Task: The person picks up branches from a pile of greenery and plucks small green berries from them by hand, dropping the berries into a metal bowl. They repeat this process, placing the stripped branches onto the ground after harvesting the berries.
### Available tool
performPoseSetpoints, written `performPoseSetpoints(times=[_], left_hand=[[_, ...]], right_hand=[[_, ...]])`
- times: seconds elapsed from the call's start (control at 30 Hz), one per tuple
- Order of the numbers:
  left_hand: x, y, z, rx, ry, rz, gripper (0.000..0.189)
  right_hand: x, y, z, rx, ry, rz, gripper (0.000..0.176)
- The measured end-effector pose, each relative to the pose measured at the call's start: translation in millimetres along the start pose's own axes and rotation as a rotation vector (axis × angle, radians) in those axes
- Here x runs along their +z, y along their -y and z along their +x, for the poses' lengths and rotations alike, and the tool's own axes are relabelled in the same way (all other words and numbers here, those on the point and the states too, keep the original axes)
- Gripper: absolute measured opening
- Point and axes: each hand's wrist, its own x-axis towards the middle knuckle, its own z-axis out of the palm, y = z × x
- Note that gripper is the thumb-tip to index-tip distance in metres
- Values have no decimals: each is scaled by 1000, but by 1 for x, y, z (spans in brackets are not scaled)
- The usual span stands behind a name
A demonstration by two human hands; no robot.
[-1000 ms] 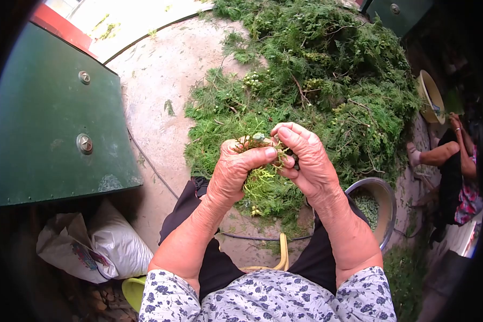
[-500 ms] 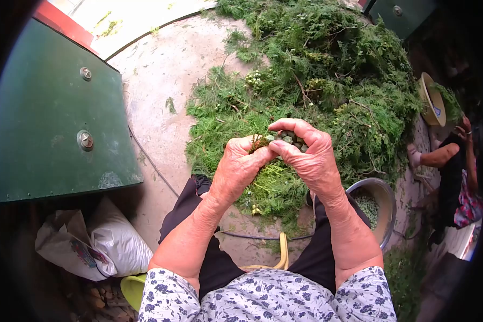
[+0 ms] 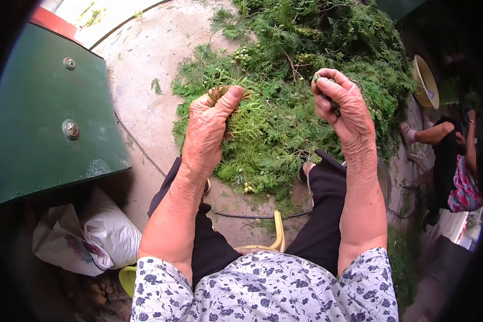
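My left hand (image 3: 205, 129) is closed around the stem end of a leafy evergreen sprig (image 3: 250, 119), whose flat green fronds stick out to the right. Apart from it, my right hand (image 3: 353, 121) is curled with small green cones (image 3: 336, 109) inside the fingers. One cone sits pinched at the thumb and fingertip; the palm hides how many there are. Both hands are raised above a large pile of cut evergreen branches (image 3: 300, 147) on the ground between and beyond my knees.
A metal bowl (image 3: 384, 180) is mostly hidden behind my right forearm. Another person (image 3: 444, 161) sits at the right near a yellow basin (image 3: 427, 80). A green metal door (image 3: 43, 139) and white sacks (image 3: 112, 231) are on the left. A dark cable (image 3: 241, 216) crosses the ground.
My hands were together over the sprig and have moved apart, the right one up and to the right with the cones, the left one leftward with the sprig.
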Motion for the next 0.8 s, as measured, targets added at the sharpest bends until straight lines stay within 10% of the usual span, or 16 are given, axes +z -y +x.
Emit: performPoseSetpoints(times=[0.2, 0.37, 0.47, 0.6, 0.8], left_hand=[[-2, -8, -2, 23, -99, 27, 24], [-10, -7, 1, 77, -171, -119, 24], [-24, -3, 13, 97, -206, -185, 22], [-31, -5, 16, 89, -113, -248, 23], [-42, -7, 18, 73, -65, -268, 22]], right_hand=[[-84, 28, -43, -69, -328, -398, 19], [-194, -16, -139, 249, -693, -887, 18], [-245, -42, -203, 421, -502, -1344, 34], [-271, -52, -243, 704, -616, -1371, 33], [-298, -77, -283, 584, -877, -1253, 26]])
